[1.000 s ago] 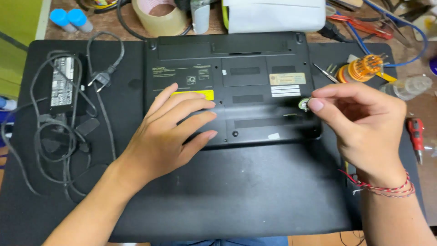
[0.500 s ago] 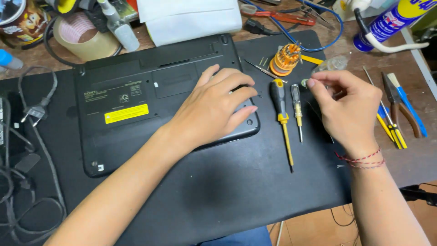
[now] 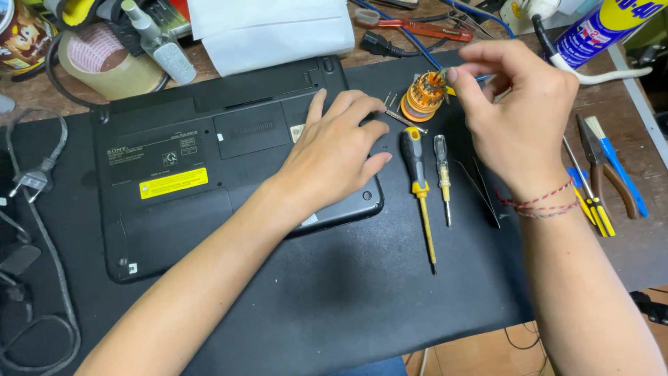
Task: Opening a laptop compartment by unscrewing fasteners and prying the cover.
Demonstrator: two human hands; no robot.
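Two hands: both over a black mat (image 3: 334, 306) on the bench
Left hand (image 3: 334, 157): lies palm down on the upturned black laptop (image 3: 181, 188), fingers (image 3: 351, 104) slightly spread, gripping nothing
Right hand (image 3: 518, 115): at 1 o'clock from the left hand, thumb and forefinger pressed together on something too small to tell, just above the orange bit holder (image 3: 422, 97)
Screwdrivers: black-and-yellow screwdriver (image 3: 417, 188) and smaller clear-handled screwdriver (image 3: 442, 174) lie side by side between the hands, tips toward 6 o'clock
Pliers (image 3: 605, 174): at 3 o'clock of the right hand
Tape roll (image 3: 104, 63): at 11 o'clock of the laptop
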